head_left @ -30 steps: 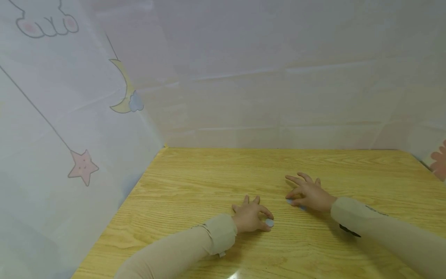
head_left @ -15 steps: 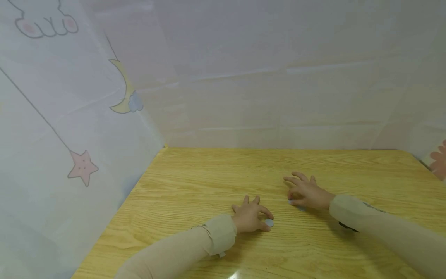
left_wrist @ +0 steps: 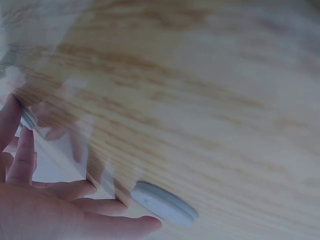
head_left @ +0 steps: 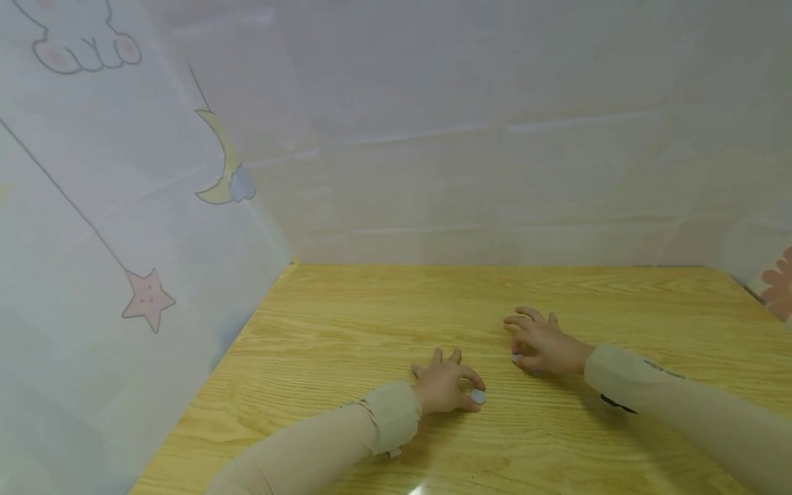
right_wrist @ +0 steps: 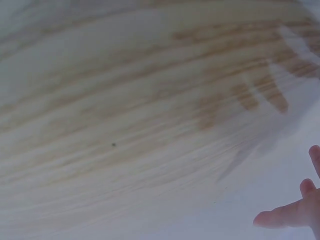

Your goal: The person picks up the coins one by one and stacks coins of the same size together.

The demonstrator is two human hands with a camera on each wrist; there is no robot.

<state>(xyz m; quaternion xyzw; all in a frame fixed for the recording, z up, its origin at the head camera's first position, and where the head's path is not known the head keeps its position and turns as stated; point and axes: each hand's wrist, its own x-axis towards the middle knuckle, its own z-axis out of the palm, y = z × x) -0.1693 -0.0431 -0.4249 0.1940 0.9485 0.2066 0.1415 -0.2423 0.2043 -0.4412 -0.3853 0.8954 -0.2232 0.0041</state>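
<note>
In the head view my left hand (head_left: 444, 386) rests low over the wooden table (head_left: 346, 309), pinching a small light-grey disc (head_left: 478, 397) between thumb and index finger. The other fingers spread away from it. The left wrist view has that pinched disc (left_wrist: 28, 119) at the left and a second grey-blue oval disc (left_wrist: 165, 204) lying near the outer fingertips. Farther right, my right hand (head_left: 544, 346) holds a small pale-blue piece (head_left: 516, 358) with thumb and bent index finger. Another bluish bit (head_left: 535, 372) shows under that hand, mostly hidden.
A pale printed sheet (head_left: 396, 185) stands behind the table. On its left side are a drawn moon (head_left: 219, 155) and a pink star (head_left: 148, 298); a red flower print (head_left: 779, 285) is at the right. Glossy reflections lie on the wood.
My right hand has shifted slightly left, its index finger bending in toward the thumb. Less of the bluish bit shows under it. My left hand and its disc have stayed in place.
</note>
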